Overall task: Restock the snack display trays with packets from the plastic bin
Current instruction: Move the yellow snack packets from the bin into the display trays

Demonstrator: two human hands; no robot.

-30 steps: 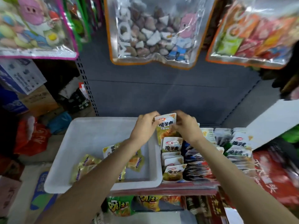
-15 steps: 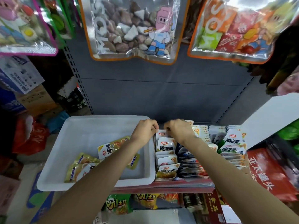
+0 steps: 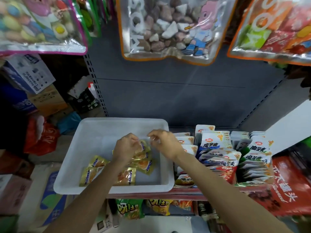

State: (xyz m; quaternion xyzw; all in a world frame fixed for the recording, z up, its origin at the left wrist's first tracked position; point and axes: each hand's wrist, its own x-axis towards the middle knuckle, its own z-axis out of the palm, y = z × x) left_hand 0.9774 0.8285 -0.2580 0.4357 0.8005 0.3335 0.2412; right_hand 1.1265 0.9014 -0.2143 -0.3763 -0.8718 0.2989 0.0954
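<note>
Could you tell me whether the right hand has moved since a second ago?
Yes. The right hand has moved left, from the display trays to over the plastic bin.

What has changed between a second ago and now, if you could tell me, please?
Both hands let go of the packet they were setting into the display tray and moved left over the white bin. The left hand now grips a yellow packet there; the right hand hovers beside it. Bin and trays stayed put.
</note>
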